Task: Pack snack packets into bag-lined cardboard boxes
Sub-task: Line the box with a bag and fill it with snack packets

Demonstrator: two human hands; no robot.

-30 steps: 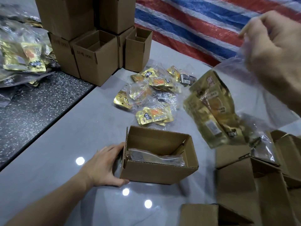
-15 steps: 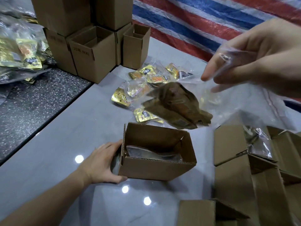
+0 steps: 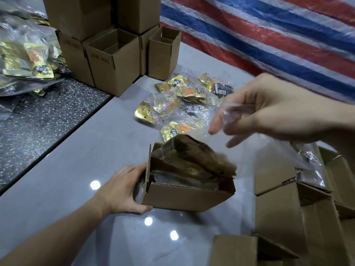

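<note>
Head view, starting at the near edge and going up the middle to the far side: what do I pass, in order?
cardboard box at the bottom edge → open box held at its end by the left hand → loose pile of snack packets → striped tarpaulin

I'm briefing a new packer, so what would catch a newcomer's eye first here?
The open brown cardboard box at centre, blurred gold snack packets at its mouth, the left hand gripping its left side. Above right, the right hand pinches a clear plastic bag.
</note>
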